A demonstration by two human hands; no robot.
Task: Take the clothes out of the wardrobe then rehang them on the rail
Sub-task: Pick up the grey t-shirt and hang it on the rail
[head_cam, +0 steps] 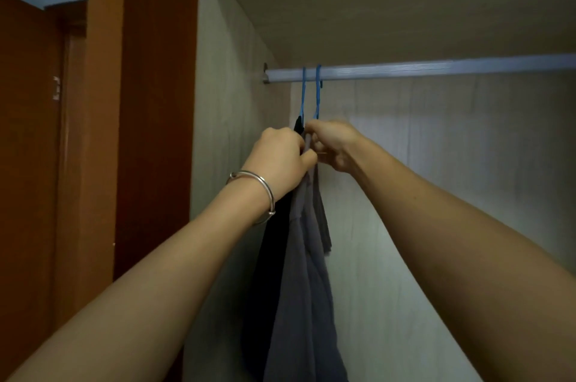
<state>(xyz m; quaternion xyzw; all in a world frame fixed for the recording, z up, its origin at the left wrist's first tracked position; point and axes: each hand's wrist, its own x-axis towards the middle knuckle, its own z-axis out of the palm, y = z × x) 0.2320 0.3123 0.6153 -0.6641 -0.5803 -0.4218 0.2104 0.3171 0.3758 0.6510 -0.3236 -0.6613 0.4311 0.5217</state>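
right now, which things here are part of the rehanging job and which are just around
Part of the job: rail; blue hangers hooked on it; grey garment, gripped near its top by the left hand and right hand; black garment beside it.

Just around: bracelet on the left wrist; brown door at the left.

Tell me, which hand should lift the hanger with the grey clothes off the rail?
Probably the right hand: its fingers curl at the neck of the blue hanger, just below the rail. The left hand is lower, gripping the grey clothes.
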